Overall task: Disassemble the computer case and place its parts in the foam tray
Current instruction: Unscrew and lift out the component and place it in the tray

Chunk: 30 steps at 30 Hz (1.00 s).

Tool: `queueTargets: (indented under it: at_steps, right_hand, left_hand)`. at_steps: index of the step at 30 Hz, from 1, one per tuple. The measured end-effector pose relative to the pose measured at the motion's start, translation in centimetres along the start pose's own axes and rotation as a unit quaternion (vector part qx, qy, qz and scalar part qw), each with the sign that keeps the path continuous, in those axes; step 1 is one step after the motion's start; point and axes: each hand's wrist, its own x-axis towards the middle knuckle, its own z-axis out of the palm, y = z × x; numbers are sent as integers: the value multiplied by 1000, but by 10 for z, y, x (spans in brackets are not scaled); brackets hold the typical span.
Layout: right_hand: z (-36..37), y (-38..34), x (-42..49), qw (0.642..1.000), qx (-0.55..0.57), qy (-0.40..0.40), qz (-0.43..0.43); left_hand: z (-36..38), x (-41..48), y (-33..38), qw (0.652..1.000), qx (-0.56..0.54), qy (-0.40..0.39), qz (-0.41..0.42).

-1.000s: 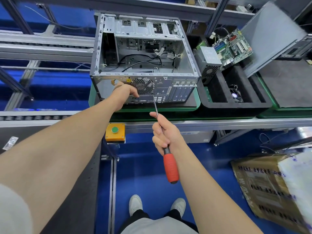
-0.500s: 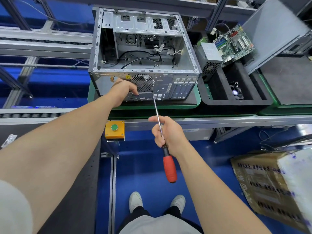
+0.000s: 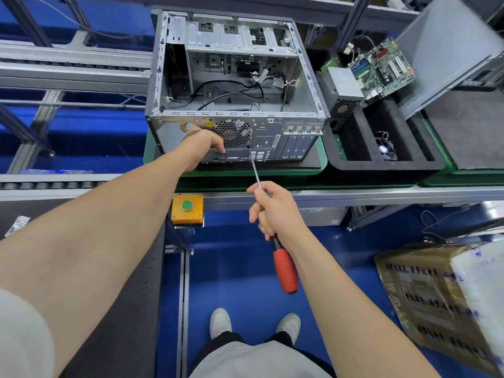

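Note:
An open grey computer case point(image 3: 234, 77) lies on a green pallet with loose black cables inside. My left hand point(image 3: 203, 144) rests against its rear panel beside the round fan grille point(image 3: 233, 132), fingers curled at the panel's port area. My right hand point(image 3: 272, 211) grips a red-handled screwdriver point(image 3: 285, 268) by its shaft, the tip touching the rear panel just below the grille. To the right sits the black foam tray point(image 3: 354, 159), holding a power supply point(image 3: 342, 91), a motherboard point(image 3: 381, 69) and a small fan point(image 3: 384, 150).
A grey side panel point(image 3: 447, 47) leans at the tray's right. A yellow box with a green button point(image 3: 187, 208) hangs on the conveyor rail. A wrapped cardboard box point(image 3: 441, 296) stands on the blue floor at the right. Roller conveyors run at the left.
The view has shifted slightly, so the case sits higher in frame. My right hand has slid a little up the screwdriver shaft; the tip stays at the rear panel. My left hand keeps its place.

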Motion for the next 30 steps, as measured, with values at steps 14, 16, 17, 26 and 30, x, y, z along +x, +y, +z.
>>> queueTargets:
  at_steps: [14, 16, 17, 26, 30]
  right_hand:
    - [-11, 4, 8, 948, 277, -71, 141]
    - [-11, 4, 7, 942, 294, -75, 142]
    - [-9, 3, 6, 948, 281, -66, 138]
    - [10, -15, 11, 969, 130, 92, 188]
    - [7, -4, 15, 972, 44, 192, 128]
  left_hand:
    - [0, -8, 6, 1000, -3, 6, -8]
    - [-1, -6, 6, 1000, -3, 0, -10]
    - [-1, -5, 6, 1000, -2, -4, -11]
    - [-1, -2, 0, 999, -17, -26, 7]
    - [2, -3, 0, 999, -18, -29, 11]
